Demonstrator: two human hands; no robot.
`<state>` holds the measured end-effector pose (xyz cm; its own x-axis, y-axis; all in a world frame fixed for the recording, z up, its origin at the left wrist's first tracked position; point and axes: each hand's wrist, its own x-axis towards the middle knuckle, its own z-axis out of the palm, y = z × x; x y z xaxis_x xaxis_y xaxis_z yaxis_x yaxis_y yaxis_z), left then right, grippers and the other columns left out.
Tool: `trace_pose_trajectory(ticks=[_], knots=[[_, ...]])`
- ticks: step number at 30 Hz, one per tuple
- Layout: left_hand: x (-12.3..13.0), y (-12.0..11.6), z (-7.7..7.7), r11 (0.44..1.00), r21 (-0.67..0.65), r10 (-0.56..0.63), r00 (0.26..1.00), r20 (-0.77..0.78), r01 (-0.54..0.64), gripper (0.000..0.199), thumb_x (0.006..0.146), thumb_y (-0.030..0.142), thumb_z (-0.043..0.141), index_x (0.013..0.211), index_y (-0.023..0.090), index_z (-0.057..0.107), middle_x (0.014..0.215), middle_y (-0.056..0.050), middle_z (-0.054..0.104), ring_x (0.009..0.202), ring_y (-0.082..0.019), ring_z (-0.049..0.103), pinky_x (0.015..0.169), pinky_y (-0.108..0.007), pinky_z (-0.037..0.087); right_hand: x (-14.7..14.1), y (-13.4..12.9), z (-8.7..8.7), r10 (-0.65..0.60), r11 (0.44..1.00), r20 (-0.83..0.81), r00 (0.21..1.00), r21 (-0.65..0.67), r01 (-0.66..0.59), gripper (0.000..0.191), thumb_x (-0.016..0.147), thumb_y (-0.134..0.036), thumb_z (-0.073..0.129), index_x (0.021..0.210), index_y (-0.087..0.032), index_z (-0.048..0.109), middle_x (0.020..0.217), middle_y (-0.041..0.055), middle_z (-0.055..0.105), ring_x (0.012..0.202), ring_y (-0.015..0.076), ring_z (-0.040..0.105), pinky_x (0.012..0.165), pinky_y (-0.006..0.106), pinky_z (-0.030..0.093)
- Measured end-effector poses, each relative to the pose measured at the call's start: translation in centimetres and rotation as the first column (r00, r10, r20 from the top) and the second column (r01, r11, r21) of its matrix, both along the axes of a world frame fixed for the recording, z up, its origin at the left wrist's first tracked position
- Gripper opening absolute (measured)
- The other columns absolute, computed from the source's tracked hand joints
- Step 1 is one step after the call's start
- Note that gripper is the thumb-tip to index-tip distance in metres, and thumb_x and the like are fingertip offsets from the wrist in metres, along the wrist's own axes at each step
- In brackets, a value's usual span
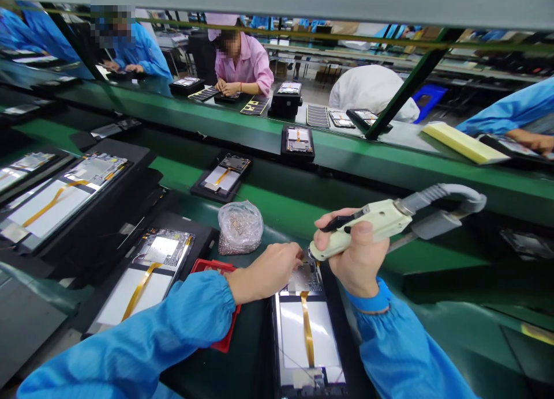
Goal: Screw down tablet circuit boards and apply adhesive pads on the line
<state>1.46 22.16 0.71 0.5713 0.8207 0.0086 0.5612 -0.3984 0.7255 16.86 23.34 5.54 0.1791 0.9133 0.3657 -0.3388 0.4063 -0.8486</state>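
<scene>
My right hand (361,252) is wrapped round the pale body of an electric screwdriver (376,223), whose tip points down at the upper edge of an open tablet (309,330). That tablet lies in a black foam holder, showing its circuit board, white battery and an orange ribbon cable. Close to the tip, my left hand (270,272) pinches its fingertips together over the board; what they hold, if anything, is hidden. Partly under my left forearm sits a red tray (229,332). A clear plastic bag (240,229) of small screws stands just beyond it.
Another opened tablet (147,278) lies to the left, beside stacked foam holders (130,209) with tablets. Beyond, a green conveyor (272,209) carries further tablets. Across it, a co-worker in pink (249,64) and others in blue sit at a bench. A grey cable (450,194) leads off the screwdriver.
</scene>
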Motion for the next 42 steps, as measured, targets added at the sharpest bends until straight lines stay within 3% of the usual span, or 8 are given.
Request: trace_pose_trajectory(ticks=[3, 6, 10, 14, 23, 32, 36, 42], knots=[[-0.5, 0.4, 0.2, 0.999, -0.043, -0.007, 1.0, 0.022, 0.008, 0.017, 0.094, 0.015, 0.049, 0.095, 0.016, 0.066, 0.084, -0.007, 0.07, 0.076, -0.021, 0.066, 0.07, -0.03, 0.046, 0.0, 0.0, -0.5, 0.035, 0.999, 0.034, 0.999, 0.0, -0.035, 0.034, 0.085, -0.052, 0.075, 0.093, -0.019, 0.067, 0.078, 0.0052, 0.075, 0.042, 0.0159, 0.063, 0.035, 0.027, 0.049], [-1.5, 0.9, 0.3, 0.964, -0.267, 0.06, 0.988, 0.146, -0.019, 0.026, 0.091, 0.012, 0.047, 0.102, 0.016, 0.071, 0.077, -0.003, 0.068, 0.064, -0.014, 0.061, 0.062, -0.026, 0.046, 0.2, 0.2, -1.1, 0.043, 0.999, 0.064, 0.997, 0.001, -0.043, 0.031, 0.084, -0.045, 0.077, 0.094, -0.017, 0.068, 0.079, 0.0062, 0.075, 0.044, 0.0157, 0.064, 0.037, 0.027, 0.05], [-2.7, 1.5, -0.1, 0.727, -0.686, 0.318, 0.904, 0.286, -0.038, 0.022, 0.085, 0.011, 0.049, 0.092, 0.012, 0.07, 0.068, 0.001, 0.061, 0.05, -0.007, 0.049, 0.047, -0.019, 0.037, 0.3, 0.5, -1.7, 0.043, 0.999, 0.098, 0.994, -0.008, -0.043, 0.029, 0.085, -0.042, 0.077, 0.094, -0.016, 0.069, 0.081, 0.0064, 0.075, 0.045, 0.0148, 0.064, 0.039, 0.026, 0.05], [-2.9, 1.9, -0.7, 0.559, -0.829, 0.479, 0.81, 0.339, 0.017, 0.004, 0.079, 0.013, 0.059, 0.079, 0.011, 0.063, 0.061, 0.002, 0.058, 0.046, -0.005, 0.046, 0.043, -0.016, 0.033, 0.2, 0.7, -2.1, 0.048, 0.999, 0.124, 0.991, -0.023, -0.045, 0.029, 0.086, -0.042, 0.076, 0.095, -0.016, 0.068, 0.08, 0.0058, 0.075, 0.045, 0.0142, 0.064, 0.039, 0.026, 0.05], [-2.9, 1.7, -0.9, 0.678, -0.733, 0.478, 0.792, 0.381, -0.057, 0.015, 0.08, 0.024, 0.069, 0.079, 0.012, 0.06, 0.065, -0.004, 0.068, 0.046, -0.007, 0.054, 0.04, -0.016, 0.039, 0.0, 0.9, -3.2, 0.081, 0.996, 0.166, 0.983, -0.044, -0.075, 0.025, 0.088, -0.039, 0.075, 0.097, -0.017, 0.068, 0.082, 0.0045, 0.075, 0.05, 0.0138, 0.065, 0.045, 0.026, 0.052], [-1.8, 0.5, 0.4, 0.824, -0.538, 0.369, 0.889, 0.272, -0.178, 0.014, 0.087, 0.02, 0.058, 0.087, 0.013, 0.07, 0.07, -0.002, 0.07, 0.05, -0.01, 0.058, 0.046, -0.02, 0.043, -0.5, 0.8, -4.0, 0.048, 0.999, 0.214, 0.976, -0.032, -0.042, 0.024, 0.088, -0.04, 0.074, 0.092, -0.018, 0.067, 0.071, 0.0019, 0.072, 0.046, 0.0126, 0.061, 0.045, 0.026, 0.051], [-1.5, -0.7, 1.4, 0.951, -0.247, 0.239, 0.952, 0.193, -0.188, 0.023, 0.091, 0.018, 0.055, 0.086, 0.015, 0.077, 0.068, -0.001, 0.071, 0.056, -0.011, 0.058, 0.06, -0.024, 0.044, -0.4, 0.1, -2.0, 0.032, 0.999, 0.133, 0.991, -0.012, -0.031, 0.026, 0.085, -0.04, 0.078, 0.093, -0.019, 0.067, 0.077, 0.0042, 0.075, 0.047, 0.0149, 0.064, 0.042, 0.028, 0.052], [-0.6, -4.2, 2.3, 0.974, -0.151, 0.197, 0.959, 0.201, -0.169, 0.022, 0.087, 0.015, 0.058, 0.089, 0.016, 0.079, 0.071, -0.001, 0.073, 0.061, -0.013, 0.059, 0.062, -0.023, 0.041, 0.4, -3.9, 2.4, -0.021, 0.999, -0.028, 0.999, 0.024, 0.021, 0.035, 0.086, -0.055, 0.073, 0.092, -0.022, 0.062, 0.076, 0.0031, 0.075, 0.039, 0.0144, 0.06, 0.034, 0.026, 0.046]])
